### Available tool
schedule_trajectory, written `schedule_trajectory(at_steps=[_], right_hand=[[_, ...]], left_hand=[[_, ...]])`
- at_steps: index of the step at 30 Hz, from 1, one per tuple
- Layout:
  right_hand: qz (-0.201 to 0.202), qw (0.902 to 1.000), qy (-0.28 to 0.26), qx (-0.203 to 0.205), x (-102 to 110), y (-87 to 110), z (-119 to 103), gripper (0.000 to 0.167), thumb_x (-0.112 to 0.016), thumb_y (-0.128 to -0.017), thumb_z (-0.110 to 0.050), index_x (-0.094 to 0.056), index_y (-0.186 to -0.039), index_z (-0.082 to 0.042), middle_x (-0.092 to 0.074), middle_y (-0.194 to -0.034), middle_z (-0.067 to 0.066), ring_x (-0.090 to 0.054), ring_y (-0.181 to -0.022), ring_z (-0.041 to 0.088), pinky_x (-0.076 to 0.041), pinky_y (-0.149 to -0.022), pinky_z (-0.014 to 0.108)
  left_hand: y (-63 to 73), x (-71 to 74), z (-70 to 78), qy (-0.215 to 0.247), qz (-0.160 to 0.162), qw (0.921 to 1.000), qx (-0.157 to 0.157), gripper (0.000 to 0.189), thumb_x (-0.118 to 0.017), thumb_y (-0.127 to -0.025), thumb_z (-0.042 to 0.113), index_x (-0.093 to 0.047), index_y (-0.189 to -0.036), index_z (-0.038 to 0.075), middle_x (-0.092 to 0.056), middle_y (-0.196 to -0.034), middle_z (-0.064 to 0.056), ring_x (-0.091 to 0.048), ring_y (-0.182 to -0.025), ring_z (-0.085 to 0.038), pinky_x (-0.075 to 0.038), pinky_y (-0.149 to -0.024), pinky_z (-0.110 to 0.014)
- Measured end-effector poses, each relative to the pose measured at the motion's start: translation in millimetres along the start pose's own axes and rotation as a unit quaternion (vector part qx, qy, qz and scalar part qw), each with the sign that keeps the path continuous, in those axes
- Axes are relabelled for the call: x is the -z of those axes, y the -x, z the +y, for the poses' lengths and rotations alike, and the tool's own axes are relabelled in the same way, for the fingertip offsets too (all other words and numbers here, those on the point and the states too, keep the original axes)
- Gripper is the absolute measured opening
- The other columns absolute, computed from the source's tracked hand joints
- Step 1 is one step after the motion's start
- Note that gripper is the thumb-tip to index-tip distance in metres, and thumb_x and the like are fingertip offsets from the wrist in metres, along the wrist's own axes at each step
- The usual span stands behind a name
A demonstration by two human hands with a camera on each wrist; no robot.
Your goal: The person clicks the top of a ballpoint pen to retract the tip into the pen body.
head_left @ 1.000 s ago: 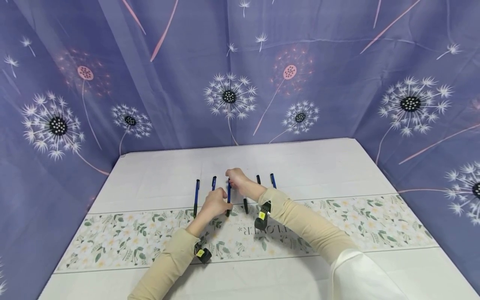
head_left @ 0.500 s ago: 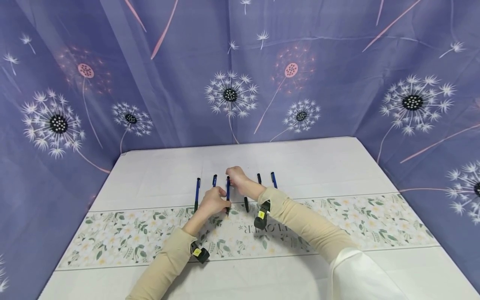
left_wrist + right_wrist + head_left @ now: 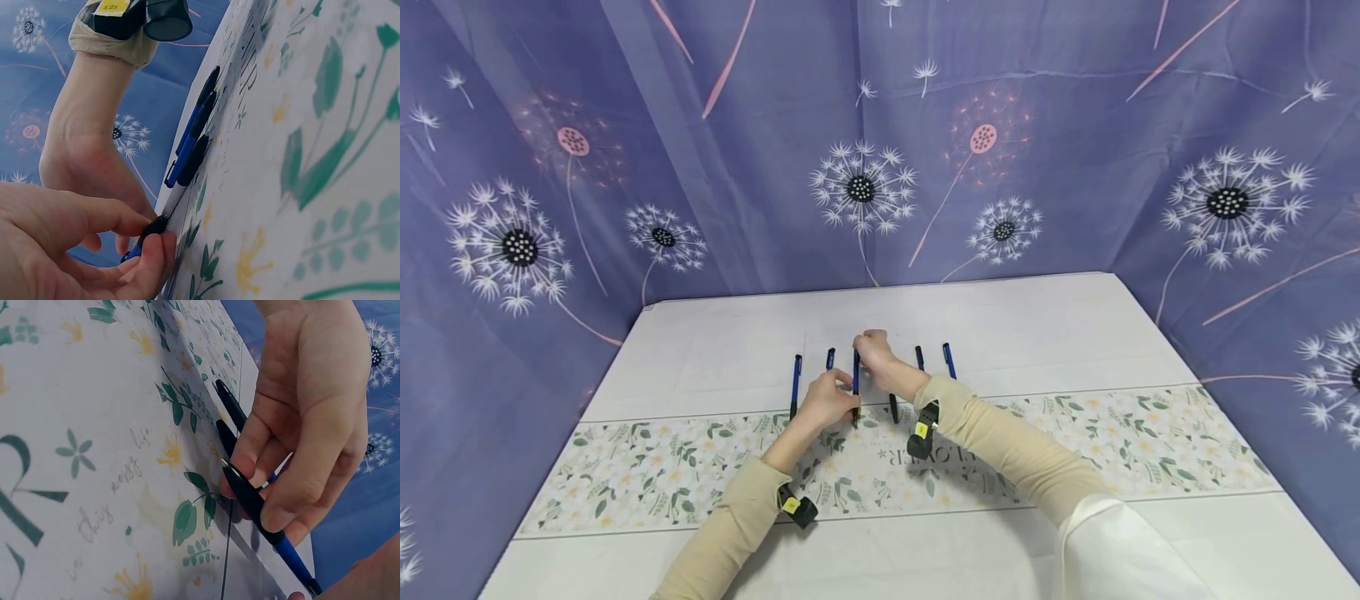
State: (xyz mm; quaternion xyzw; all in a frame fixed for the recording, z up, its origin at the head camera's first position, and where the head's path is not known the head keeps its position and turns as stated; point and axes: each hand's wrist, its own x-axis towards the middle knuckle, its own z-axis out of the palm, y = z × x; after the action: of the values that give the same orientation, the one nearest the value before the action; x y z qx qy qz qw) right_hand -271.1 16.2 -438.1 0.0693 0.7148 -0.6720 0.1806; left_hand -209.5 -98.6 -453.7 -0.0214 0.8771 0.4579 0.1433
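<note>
A blue pen with a black grip [image 3: 856,379] points lengthwise away from the person, between both hands. My left hand [image 3: 829,398] pinches its black tip end between thumb and fingers, close over the table. At the far end of that pen, my right hand [image 3: 880,360] holds it with curled fingers; the right wrist view shows just a part of this hand [image 3: 369,578]. To the left lie two more blue pens, one [image 3: 795,387] fully seen and one [image 3: 831,359] partly behind the left hand. Beneath the right forearm a pen's black end [image 3: 892,408] shows.
Right of the hands lie a dark-ended pen [image 3: 919,358] and a blue pen [image 3: 950,361], both partly covered by the right arm. The white table cover [image 3: 715,342] has a flowered band [image 3: 647,475] across it. A purple dandelion curtain [image 3: 760,208] encloses the back and sides.
Both hands and the pen between them have shifted slightly away from the person. The other pens keep their places in the row.
</note>
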Motion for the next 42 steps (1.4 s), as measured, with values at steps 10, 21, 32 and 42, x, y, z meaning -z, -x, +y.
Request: schedule_trajectory(at_steps=[10,21,32,42], right_hand=[[-0.010,0.9986,-0.044,-0.029,0,-6.8,0,0.015,-0.036,-0.094,-0.006,-0.049,-0.093,-0.001,-0.047,-0.076,0.004,-0.045,-0.065,0.013,-0.041,-0.067,0.022],[-0.030,0.9883,-0.143,-0.044,-3,-22.2,9,0.028,-0.035,-0.096,-0.008,-0.054,-0.107,0.008,-0.055,-0.075,0.005,-0.054,-0.057,0.011,-0.051,-0.056,0.018],[-0.073,0.9807,-0.169,-0.065,1,-8.5,-4,0.042,-0.026,-0.102,-0.011,-0.040,-0.137,0.009,-0.045,-0.071,-0.001,-0.038,-0.057,0.008,-0.033,-0.055,0.019],[-0.069,0.9783,-0.185,-0.064,1,-9.3,-4,0.033,-0.023,-0.107,-0.023,-0.047,-0.091,-0.008,-0.038,-0.067,-0.002,-0.028,-0.052,0.007,-0.026,-0.048,0.018]], left_hand=[[-0.4,-1.0,1.6,0.026,-0.002,0.9997,0.001,0.034,-0.064,-0.089,0.007,-0.055,-0.121,0.000,-0.066,-0.089,-0.013,-0.066,-0.064,-0.017,-0.055,-0.060,-0.026],[3.4,-1.6,2.4,0.076,-0.015,0.9970,-0.001,0.031,-0.062,-0.091,0.004,-0.054,-0.120,-0.003,-0.066,-0.091,-0.018,-0.066,-0.069,-0.019,-0.060,-0.066,-0.031],[1.0,-3.0,0.6,0.103,-0.032,0.9942,-0.011,0.029,-0.058,-0.092,0.004,-0.059,-0.118,-0.009,-0.067,-0.098,-0.020,-0.067,-0.072,-0.017,-0.061,-0.068,-0.031],[0.0,-4.8,-2.1,0.141,-0.054,0.9885,-0.012,0.023,-0.056,-0.094,0.005,-0.057,-0.114,-0.008,-0.063,-0.100,-0.020,-0.066,-0.084,-0.024,-0.061,-0.075,-0.035]])
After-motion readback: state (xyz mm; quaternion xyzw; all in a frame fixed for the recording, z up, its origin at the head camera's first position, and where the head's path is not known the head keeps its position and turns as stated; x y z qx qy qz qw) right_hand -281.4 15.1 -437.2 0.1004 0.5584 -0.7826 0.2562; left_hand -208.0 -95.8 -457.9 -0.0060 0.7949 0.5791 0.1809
